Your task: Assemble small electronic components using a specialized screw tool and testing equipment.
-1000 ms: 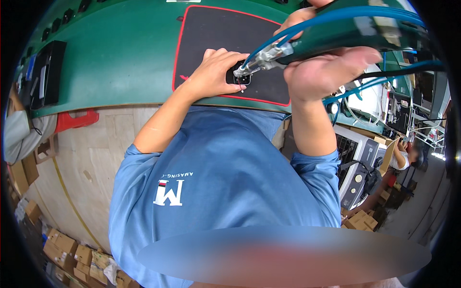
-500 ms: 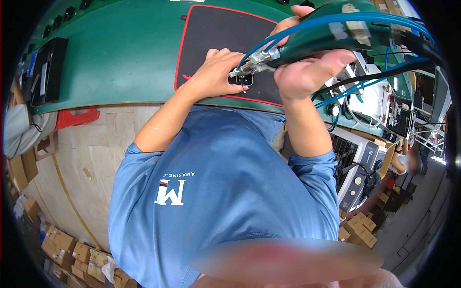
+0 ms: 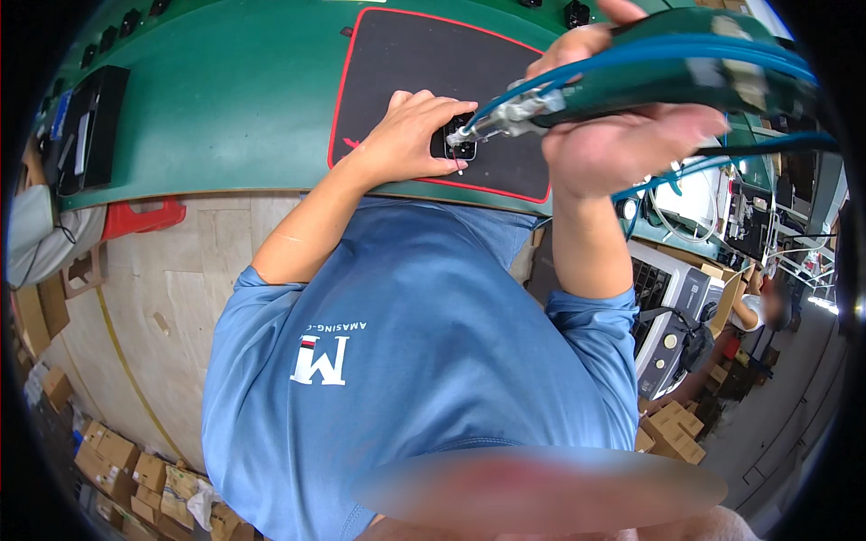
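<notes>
My left hand (image 3: 409, 140) steadies a small black rectangular housing (image 3: 467, 149) on the mat, its fingers along the far and left sides and the thumb at the near edge. A thin dark wire with a pale end sticks out of the housing by the thumb. My right hand (image 3: 600, 149) is wrapped round a thick green hand tool (image 3: 631, 90) with blue hoses along it. The tool's metal nozzle (image 3: 514, 117) points down-left, its tip over the housing; whether it touches cannot be made out.
A black mat (image 3: 406, 54) with a red border lies on the green table (image 3: 225, 108). At the left is a black tray (image 3: 95, 131). Cables and hoses run off to the right, near a grey machine (image 3: 672, 316). Cardboard boxes (image 3: 113, 460) stand on the floor. Another person's arm (image 3: 753, 288) shows far right.
My right hand and the tool have moved up and to the right, the nozzle tip shifting right over the housing. My left hand stays nearly still.
</notes>
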Demonstrator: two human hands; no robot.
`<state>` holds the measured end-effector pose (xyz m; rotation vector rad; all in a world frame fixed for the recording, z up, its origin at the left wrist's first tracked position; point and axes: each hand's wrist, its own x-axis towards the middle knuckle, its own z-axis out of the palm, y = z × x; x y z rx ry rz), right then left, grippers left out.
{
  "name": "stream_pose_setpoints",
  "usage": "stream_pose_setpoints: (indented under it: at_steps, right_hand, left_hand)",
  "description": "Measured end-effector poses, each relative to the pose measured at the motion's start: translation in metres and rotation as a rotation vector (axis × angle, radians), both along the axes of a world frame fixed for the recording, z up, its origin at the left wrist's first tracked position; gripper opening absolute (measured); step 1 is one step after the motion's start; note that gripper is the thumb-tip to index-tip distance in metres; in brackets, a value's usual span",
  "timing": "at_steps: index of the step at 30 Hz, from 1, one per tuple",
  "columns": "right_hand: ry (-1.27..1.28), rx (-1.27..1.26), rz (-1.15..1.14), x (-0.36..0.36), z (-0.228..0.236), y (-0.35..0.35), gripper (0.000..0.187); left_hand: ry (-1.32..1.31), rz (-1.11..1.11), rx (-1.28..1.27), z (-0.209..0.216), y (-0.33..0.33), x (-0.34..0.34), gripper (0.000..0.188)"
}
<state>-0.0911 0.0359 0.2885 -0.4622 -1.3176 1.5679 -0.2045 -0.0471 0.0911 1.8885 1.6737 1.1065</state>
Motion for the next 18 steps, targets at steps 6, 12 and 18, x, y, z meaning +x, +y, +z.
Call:
stream_pose_setpoints:
  at_steps: [6,12,18]
  right_hand:
    - [-0.123,0.301,-0.025,0.006,-0.060,0.018,0.108]
    - [-0.074,0.295,0.003,0.006,-0.070,0.020,0.110]
    - [-0.091,0.237,-0.030,0.008,-0.076,0.019,0.111]
  left_hand:
    - [-0.046,0.020,0.066,0.001,0.001,0.002,0.075]
    - [-0.059,0.014,0.074,0.002,0.001,0.002,0.075]
    - [-0.041,0.006,0.056,0.001,0.001,0.001,0.076]
